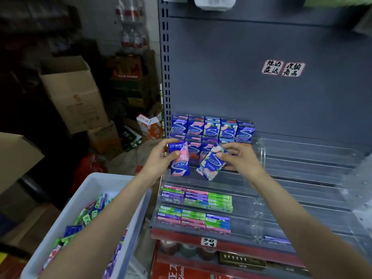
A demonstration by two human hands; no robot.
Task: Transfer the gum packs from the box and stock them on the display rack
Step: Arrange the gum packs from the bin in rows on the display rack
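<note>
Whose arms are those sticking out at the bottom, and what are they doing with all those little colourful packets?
There is no robot here. The arms belong to a person with a camera on their head, so you see what they see, looking down at their own hands in a shop.

The left hand holds a blue and pink gum pack. The right hand pinches another blue gum pack that is tilted to one side.

In front is the display rack, a stepped clear shelf. At its back stands a row of blue packs. Lower down lie flat packs in green, pink and purple.

On the left is a white box with more gum packs lying loose inside. Cardboard boxes stand behind it.
</note>
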